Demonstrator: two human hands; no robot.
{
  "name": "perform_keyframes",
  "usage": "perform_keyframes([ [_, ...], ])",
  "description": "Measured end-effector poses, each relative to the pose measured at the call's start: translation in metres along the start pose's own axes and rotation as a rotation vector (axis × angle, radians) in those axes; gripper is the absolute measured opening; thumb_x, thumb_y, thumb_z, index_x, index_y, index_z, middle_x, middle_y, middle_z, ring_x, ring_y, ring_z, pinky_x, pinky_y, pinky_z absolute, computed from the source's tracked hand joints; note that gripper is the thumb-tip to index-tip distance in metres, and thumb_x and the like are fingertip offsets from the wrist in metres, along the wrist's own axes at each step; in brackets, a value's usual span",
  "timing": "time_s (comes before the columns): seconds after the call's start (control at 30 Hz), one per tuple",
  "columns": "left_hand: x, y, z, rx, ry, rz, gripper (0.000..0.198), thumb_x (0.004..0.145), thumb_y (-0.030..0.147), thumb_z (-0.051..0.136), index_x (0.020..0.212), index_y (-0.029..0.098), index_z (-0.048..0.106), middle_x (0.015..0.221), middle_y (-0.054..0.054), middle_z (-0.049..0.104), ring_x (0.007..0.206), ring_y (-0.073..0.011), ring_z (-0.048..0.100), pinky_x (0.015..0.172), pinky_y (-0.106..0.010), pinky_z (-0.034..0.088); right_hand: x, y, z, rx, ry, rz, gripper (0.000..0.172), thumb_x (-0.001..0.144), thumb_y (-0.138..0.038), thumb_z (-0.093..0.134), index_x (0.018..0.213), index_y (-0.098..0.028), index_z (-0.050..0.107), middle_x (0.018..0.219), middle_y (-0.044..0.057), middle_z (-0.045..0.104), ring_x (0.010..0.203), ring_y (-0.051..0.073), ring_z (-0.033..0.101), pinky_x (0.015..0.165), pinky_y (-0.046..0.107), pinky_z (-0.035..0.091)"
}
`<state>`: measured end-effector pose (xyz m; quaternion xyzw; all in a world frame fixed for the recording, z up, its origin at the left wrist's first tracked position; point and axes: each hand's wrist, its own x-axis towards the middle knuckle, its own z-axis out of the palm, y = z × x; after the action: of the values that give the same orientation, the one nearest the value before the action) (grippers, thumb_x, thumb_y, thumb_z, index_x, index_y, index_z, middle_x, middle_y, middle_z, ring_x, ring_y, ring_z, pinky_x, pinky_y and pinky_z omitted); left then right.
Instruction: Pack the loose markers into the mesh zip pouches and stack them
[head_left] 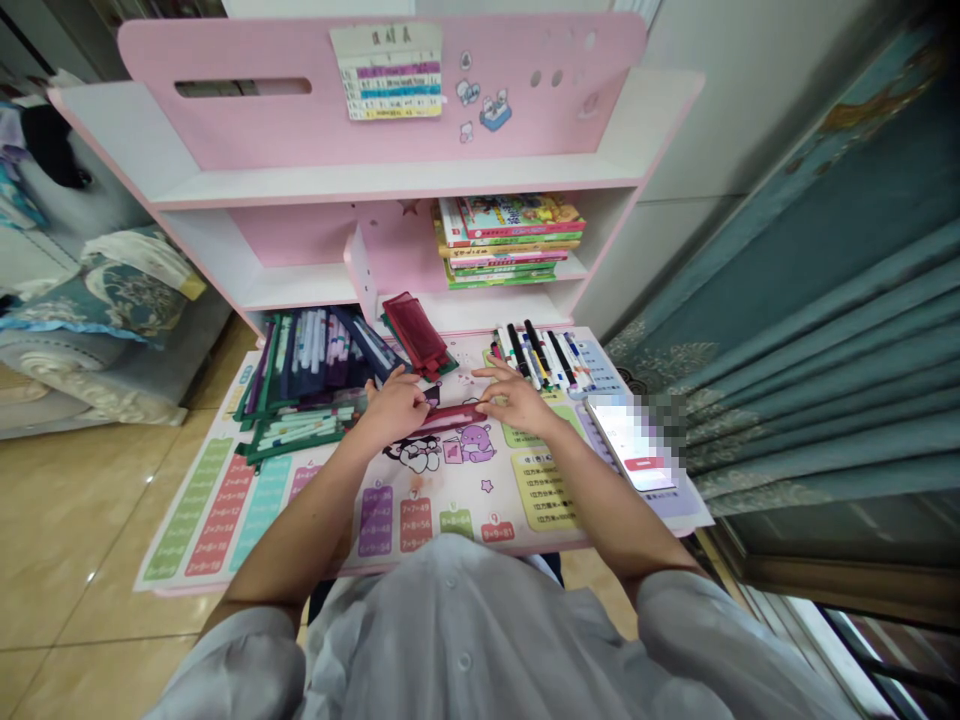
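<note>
A dark red mesh pencil pouch (pixel 451 418) with something pale, pen-like inside lies flat in front of me. My left hand (pixel 394 408) pinches its left end, and my right hand (pixel 517 402) pinches the right end along the upper edge. Just beyond it rests a stack of flat red pouches (pixel 414 332), with green edges showing underneath. To the left is a heap of navy, purple and green pouches (pixel 307 350) filled with pens. Loose pens and markers (pixel 544 357), white and black, lie in a group beyond my right hand.
The desk (pixel 442 485) has a printed cover with times tables and cartoon figures. A lit phone (pixel 630 440) lies at its right side. Behind stands a pink and white shelf (pixel 397 180) holding stacked books (pixel 514 240). A teal curtain (pixel 810 330) hangs at the right.
</note>
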<state>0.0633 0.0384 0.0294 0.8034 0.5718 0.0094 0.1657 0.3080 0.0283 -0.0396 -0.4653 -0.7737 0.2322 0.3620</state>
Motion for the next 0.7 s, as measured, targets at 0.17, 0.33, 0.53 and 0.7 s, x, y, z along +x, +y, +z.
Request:
perform_keyframes([
  [0.17,-0.0023,-0.0013,-0.0026,0.005,0.0,-0.001,0.021,0.085,0.025,0.055,0.079,0.024,0.074,0.145,-0.004,0.053,0.142,-0.0347,0.034,0.111,-0.072,0.024,0.0,0.0008,0.0007,-0.005,0.0,0.004,0.013,0.076,-0.031,0.076,0.066,-0.024,0.072,0.128,0.005,0.066,0.145,0.033,0.033,0.116,0.061,0.028],
  [0.33,-0.005,-0.0017,-0.0062,-0.005,-0.014,-0.015,0.021,0.085,0.024,0.055,0.077,0.022,0.073,0.146,-0.005,0.052,0.142,-0.0347,0.034,0.112,-0.072,0.023,-0.0003,0.0021,0.0015,-0.02,-0.002,-0.004,0.011,0.076,-0.028,0.075,0.066,-0.024,0.072,0.129,0.005,0.066,0.145,0.033,0.032,0.115,0.061,0.028],
  [0.53,-0.0061,-0.0028,-0.0055,-0.003,-0.022,-0.022,0.02,0.086,0.025,0.055,0.076,0.021,0.072,0.147,-0.005,0.052,0.143,-0.0336,0.033,0.111,-0.071,0.022,0.0,0.0034,0.0014,-0.024,-0.006,-0.004,0.01,0.076,-0.029,0.075,0.067,-0.024,0.073,0.128,0.005,0.066,0.145,0.033,0.033,0.115,0.061,0.029],
  [0.7,-0.0078,-0.006,-0.0053,0.0,0.014,-0.02,0.018,0.084,0.025,0.055,0.073,0.022,0.07,0.143,-0.004,0.055,0.142,-0.0326,0.034,0.11,-0.072,0.024,0.0006,0.0026,0.0009,-0.033,-0.004,-0.015,0.009,0.076,-0.027,0.075,0.067,-0.024,0.073,0.127,0.005,0.066,0.145,0.033,0.034,0.116,0.06,0.03],
])
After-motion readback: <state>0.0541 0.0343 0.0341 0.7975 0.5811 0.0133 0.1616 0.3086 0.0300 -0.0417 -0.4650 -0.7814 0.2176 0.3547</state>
